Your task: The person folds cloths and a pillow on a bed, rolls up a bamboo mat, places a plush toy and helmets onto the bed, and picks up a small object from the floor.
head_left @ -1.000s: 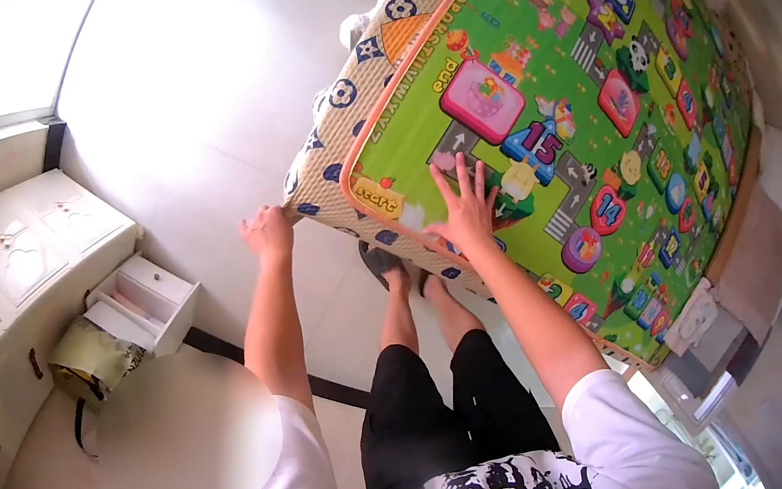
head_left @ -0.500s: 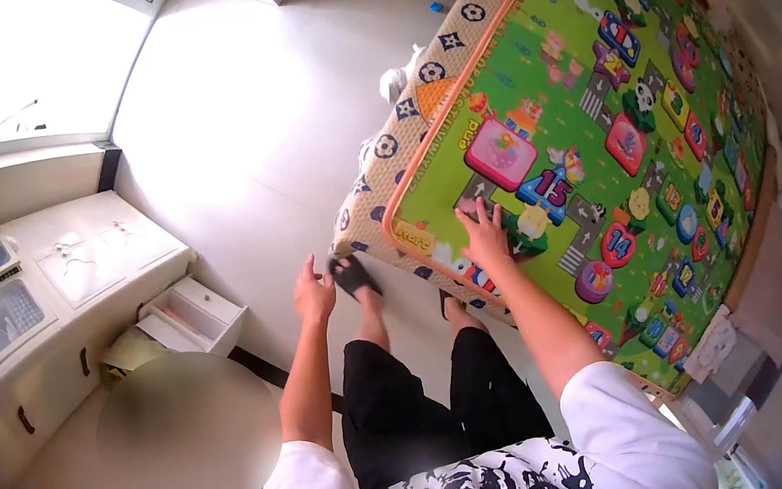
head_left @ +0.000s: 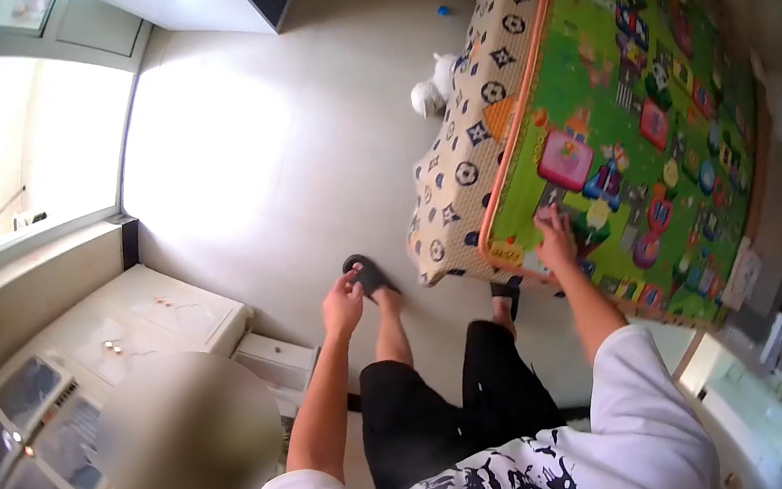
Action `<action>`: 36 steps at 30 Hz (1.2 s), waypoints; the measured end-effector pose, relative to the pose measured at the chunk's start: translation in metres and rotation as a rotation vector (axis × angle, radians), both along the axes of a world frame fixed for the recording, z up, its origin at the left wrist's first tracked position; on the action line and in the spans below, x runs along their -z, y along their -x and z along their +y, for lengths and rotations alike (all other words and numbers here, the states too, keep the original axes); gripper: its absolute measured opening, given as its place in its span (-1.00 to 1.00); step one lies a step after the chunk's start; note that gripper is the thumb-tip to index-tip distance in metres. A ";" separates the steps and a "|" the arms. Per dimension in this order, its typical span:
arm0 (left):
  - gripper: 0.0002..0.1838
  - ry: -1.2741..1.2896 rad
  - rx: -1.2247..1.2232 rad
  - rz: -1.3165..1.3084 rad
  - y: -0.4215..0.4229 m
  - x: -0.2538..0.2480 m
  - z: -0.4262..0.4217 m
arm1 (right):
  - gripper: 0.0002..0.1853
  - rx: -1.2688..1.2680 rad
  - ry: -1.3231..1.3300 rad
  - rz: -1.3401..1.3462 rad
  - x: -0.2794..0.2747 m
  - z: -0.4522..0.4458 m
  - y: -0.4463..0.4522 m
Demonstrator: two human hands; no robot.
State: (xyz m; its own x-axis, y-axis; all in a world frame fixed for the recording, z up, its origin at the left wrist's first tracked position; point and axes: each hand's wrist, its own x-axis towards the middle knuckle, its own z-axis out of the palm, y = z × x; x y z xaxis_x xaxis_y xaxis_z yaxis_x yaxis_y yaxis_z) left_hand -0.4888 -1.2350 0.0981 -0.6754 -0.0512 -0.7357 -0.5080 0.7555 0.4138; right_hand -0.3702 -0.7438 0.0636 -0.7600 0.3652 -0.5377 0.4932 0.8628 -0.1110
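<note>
My right hand (head_left: 555, 238) rests on the near corner of a green play mat (head_left: 511, 211) printed with numbers and cartoon pictures. Its fingers are a little apart, and nothing shows in them. The mat lies over a beige patterned mattress cover (head_left: 447, 211) with dark motifs. My left hand (head_left: 343, 307) hangs in the air over the floor, left of the mattress corner. Its fingers are loosely bent and hold nothing I can see. Below it is my dark slipper (head_left: 373, 278).
A white plush-like item (head_left: 432, 92) lies on the floor against the mattress side, and a small blue object (head_left: 443, 10) lies farther off. At left stands a white cabinet (head_left: 176, 297) beside a pulled-out drawer (head_left: 276, 353). A round blurred patch covers the lower left.
The view has turned left, so mat and mattress appear farther right. My right hand stays on the mat corner. The fingers of my left hand are more bent than before.
</note>
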 end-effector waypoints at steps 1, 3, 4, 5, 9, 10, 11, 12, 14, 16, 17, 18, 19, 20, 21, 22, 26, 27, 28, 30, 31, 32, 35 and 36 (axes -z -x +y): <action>-0.53 -0.031 0.008 -0.011 0.009 -0.001 -0.008 | -0.25 0.050 -0.007 -0.010 -0.003 -0.006 0.000; -0.53 -0.058 0.006 -0.021 0.030 0.003 -0.021 | -0.25 0.147 0.016 -0.017 -0.007 -0.021 0.002; -0.52 -0.079 0.001 -0.008 0.040 0.008 -0.026 | -0.24 0.175 0.014 -0.012 -0.008 -0.027 0.004; -0.52 -0.099 -0.007 0.004 0.050 0.014 -0.030 | -0.22 0.200 0.014 -0.008 -0.008 -0.032 0.009; -0.53 -0.220 -0.173 -0.070 0.099 0.024 -0.028 | -0.15 0.372 -0.018 0.085 0.004 -0.059 0.009; -0.53 -0.254 -0.191 -0.078 0.113 0.023 -0.022 | -0.16 0.461 -0.023 0.104 0.003 -0.068 0.018; -0.54 -0.285 -0.209 -0.084 0.128 0.022 -0.017 | -0.17 0.549 -0.026 0.125 0.003 -0.078 0.028; -0.53 -0.272 -0.158 -0.094 0.144 0.021 -0.010 | -0.20 0.603 -0.038 0.184 0.005 -0.085 0.037; -0.55 -0.244 -0.086 -0.130 0.184 0.003 0.016 | -0.25 0.715 -0.066 0.302 0.008 -0.100 0.055; -0.54 -0.243 -0.029 -0.148 0.221 0.000 0.046 | -0.29 0.605 -0.078 0.491 0.010 -0.124 0.083; -0.54 -0.250 -0.012 -0.153 0.236 0.001 0.057 | -0.31 0.549 -0.085 0.577 0.009 -0.138 0.099; -0.53 -0.259 0.006 -0.156 0.254 0.003 0.071 | -0.35 0.455 -0.009 0.621 0.002 -0.148 0.119; -0.51 -0.289 -0.003 -0.157 0.271 0.011 0.086 | -0.39 0.356 0.063 0.668 -0.006 -0.154 0.146; -0.49 -0.314 -0.015 -0.162 0.284 0.022 0.097 | -0.41 0.297 0.101 0.704 -0.013 -0.159 0.176; -0.47 -0.334 -0.027 -0.173 0.295 0.028 0.108 | -0.42 0.240 0.140 0.734 -0.016 -0.165 0.204; -0.45 -0.328 -0.025 -0.196 0.308 0.022 0.124 | -0.43 0.306 0.188 0.676 -0.012 -0.171 0.225; -0.44 -0.403 -0.074 -0.224 0.364 0.016 0.201 | -0.46 0.584 0.378 0.405 0.034 -0.161 0.300; -0.45 -0.427 -0.105 -0.226 0.371 0.017 0.209 | -0.46 0.664 0.443 0.311 0.041 -0.159 0.311; -0.44 -0.443 -0.121 -0.240 0.381 0.012 0.221 | -0.42 0.749 0.502 0.167 0.044 -0.150 0.326; -0.42 -0.481 -0.153 -0.262 0.407 0.017 0.251 | -0.35 0.904 0.615 -0.121 0.062 -0.123 0.360; -0.41 -0.518 -0.165 -0.260 0.415 0.034 0.256 | -0.30 0.883 0.510 -0.038 0.076 -0.119 0.369; -0.39 -0.560 -0.173 -0.256 0.425 0.054 0.264 | -0.26 0.901 0.481 -0.073 0.091 -0.113 0.377; -0.44 -0.703 -0.227 -0.306 0.457 0.132 0.276 | -0.12 1.025 0.518 -0.069 0.119 -0.090 0.411; -0.46 -0.623 -0.273 -0.369 0.472 0.145 0.293 | -0.07 1.077 0.547 -0.044 0.137 -0.083 0.421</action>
State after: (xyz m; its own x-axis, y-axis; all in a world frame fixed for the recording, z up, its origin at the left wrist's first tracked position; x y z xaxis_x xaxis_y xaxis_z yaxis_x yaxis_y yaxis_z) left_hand -0.9606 -0.9419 -0.0468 -0.4033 0.3164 -0.8586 -0.8305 0.2674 0.4887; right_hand -0.7913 -0.8266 -0.0739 -0.1837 0.5157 -0.8368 0.9428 -0.1484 -0.2985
